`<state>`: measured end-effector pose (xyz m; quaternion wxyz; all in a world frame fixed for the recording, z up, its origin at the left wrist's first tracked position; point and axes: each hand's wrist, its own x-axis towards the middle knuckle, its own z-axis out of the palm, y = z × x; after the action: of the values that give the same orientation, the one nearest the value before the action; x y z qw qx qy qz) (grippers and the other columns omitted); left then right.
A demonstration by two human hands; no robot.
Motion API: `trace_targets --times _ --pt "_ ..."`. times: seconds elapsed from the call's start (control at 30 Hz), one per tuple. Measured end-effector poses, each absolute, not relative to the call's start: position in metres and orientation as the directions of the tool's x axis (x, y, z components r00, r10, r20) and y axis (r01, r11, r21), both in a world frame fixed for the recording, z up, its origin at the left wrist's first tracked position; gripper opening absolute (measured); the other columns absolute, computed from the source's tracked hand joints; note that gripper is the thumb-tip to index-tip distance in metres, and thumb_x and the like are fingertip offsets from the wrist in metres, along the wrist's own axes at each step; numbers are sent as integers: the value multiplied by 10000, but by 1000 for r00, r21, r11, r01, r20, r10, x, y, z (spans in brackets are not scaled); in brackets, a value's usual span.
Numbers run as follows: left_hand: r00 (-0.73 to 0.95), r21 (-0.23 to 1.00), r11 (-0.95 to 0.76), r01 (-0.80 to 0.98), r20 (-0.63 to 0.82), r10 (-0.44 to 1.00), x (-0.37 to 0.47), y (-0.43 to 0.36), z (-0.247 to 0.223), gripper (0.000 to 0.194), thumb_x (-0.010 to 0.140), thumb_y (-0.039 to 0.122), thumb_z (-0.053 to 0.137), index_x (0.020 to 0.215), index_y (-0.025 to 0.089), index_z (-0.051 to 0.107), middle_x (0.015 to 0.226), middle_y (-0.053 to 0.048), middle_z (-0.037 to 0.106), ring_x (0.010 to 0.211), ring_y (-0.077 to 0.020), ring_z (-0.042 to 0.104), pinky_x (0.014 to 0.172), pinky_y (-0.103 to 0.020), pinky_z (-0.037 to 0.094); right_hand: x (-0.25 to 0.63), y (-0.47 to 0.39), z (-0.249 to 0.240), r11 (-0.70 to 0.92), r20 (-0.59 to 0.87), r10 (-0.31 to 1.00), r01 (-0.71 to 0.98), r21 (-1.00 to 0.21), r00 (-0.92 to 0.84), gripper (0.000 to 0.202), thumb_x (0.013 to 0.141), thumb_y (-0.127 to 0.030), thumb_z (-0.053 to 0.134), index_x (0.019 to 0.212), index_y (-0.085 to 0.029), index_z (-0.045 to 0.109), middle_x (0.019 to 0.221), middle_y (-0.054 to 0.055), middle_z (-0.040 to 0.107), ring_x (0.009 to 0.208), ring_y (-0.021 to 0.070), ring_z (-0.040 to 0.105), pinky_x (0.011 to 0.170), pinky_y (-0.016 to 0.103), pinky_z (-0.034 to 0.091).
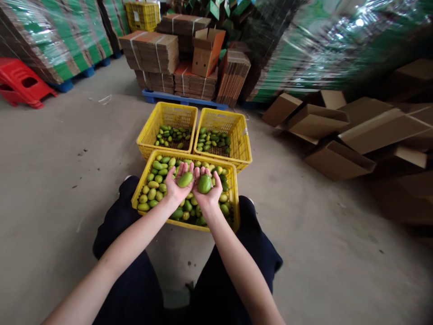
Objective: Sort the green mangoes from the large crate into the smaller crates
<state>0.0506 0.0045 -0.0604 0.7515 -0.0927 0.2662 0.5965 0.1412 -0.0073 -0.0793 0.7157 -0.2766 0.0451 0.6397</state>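
My left hand (176, 184) is held palm up over the near yellow crate (233, 198), with a green mango (185, 179) lying in it. Beside it, my right hand (209, 189) is also palm up and cradles a second green mango (204, 183). The two hands touch at their inner edges. The near crate sits between my knees and is full of several green and yellowish mangoes (154, 187). Beyond it stand two more yellow crates, the left one (149, 135) and the right one (245, 144), each with a shallow layer of small green mangoes.
Bundles of flat cardboard (152, 52) rest on a blue pallet (176, 98) behind the crates. Folded brown boxes (338, 135) lie scattered on the right. Wrapped green carton stacks (57, 40) line the left, with a red plastic stool (22, 81) on the concrete floor.
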Motion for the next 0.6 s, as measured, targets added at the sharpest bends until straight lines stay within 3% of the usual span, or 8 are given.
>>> trace_targets --times 0.23,0.33,0.4,0.47,0.6 --pt "40 277 141 -951 -343 939 12 38 -41 321 883 202 440 1080 163 690 955 -81 758 1009 -185 719 912 -336 584 159 -16 -77 -122 -511 857 -941 -315 60 122 774 -222 575 843 -201 672 776 20 758 814 180 746 840 357 611" --pt "73 337 217 -916 -393 917 -7 36 -51 314 859 123 448 1077 120 674 907 -94 746 905 -162 737 820 -265 609 171 -22 -71 -164 -531 846 -924 -347 50 154 745 -195 578 865 -181 674 783 40 762 809 191 753 780 337 623" --pt "226 363 448 -817 -514 828 -12 16 -73 258 850 81 466 998 111 675 858 -92 740 822 -145 740 721 -205 607 176 -24 -63 -175 -521 852 -910 -376 51 156 739 -187 574 859 -170 673 783 51 760 821 207 759 751 334 628" --pt "425 332 759 -560 -672 607 -12 -15 -100 193 837 64 505 906 129 673 793 -67 734 726 -123 734 619 -148 578 177 -25 -53 -192 -516 855 -899 -395 44 143 749 -177 558 841 -170 667 763 49 754 819 213 760 713 324 631" --pt "502 210 960 -186 -820 277 -13 -79 -144 107 733 -9 566 726 46 658 582 -157 672 446 -229 673 386 -234 520 173 -26 -42 -258 -574 819 -882 -393 16 134 764 -147 530 808 -173 653 682 33 724 675 166 736 574 235 595"
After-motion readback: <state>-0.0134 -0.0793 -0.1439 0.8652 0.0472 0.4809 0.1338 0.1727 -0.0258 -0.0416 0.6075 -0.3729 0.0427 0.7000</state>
